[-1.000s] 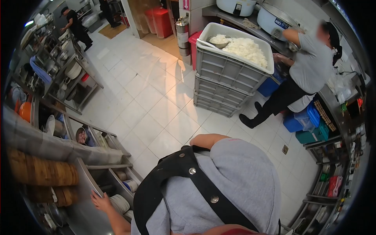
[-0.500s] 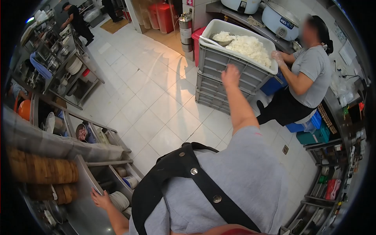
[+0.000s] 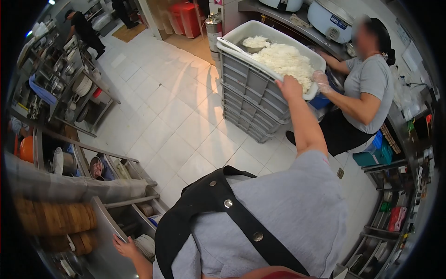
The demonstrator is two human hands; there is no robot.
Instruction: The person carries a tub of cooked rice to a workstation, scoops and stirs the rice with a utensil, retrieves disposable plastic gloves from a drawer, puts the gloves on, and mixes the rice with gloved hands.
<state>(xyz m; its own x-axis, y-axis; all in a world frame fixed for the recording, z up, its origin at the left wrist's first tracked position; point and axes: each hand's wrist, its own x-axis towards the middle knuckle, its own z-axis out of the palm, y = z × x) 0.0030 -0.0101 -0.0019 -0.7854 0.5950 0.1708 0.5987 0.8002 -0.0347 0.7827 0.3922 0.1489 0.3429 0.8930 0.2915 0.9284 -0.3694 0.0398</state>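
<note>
A white tub point(image 3: 226, 45) heaped with cooked rice point(image 3: 284, 60) sits on top of stacked grey crates point(image 3: 253, 95). A metal bowl point(image 3: 254, 49) with rice lies inside its far left end. My right hand point(image 3: 291, 87) is closed over the tub's near rim, close to its right corner. At the lower left, my left hand point(image 3: 125, 247) rests with fingers apart on the edge of a steel counter point(image 3: 104, 223). Beneath that edge, white stacked dishes point(image 3: 145, 246) are partly hidden by the hand and arm.
A co-worker point(image 3: 369, 79) stands right of the tub, one gloved hand at its corner. Rice cookers point(image 3: 331, 21) stand on the counter behind. Steel shelving point(image 3: 86, 93) holds dishes at left; bamboo steamers point(image 3: 55, 216) sit lower left. Tiled floor point(image 3: 179, 130) lies between.
My right hand has reached forward and taken hold of the tub's rim. The tub and crates have shifted left and slightly nearer. The co-worker's gloved hand has moved lower along the tub's end.
</note>
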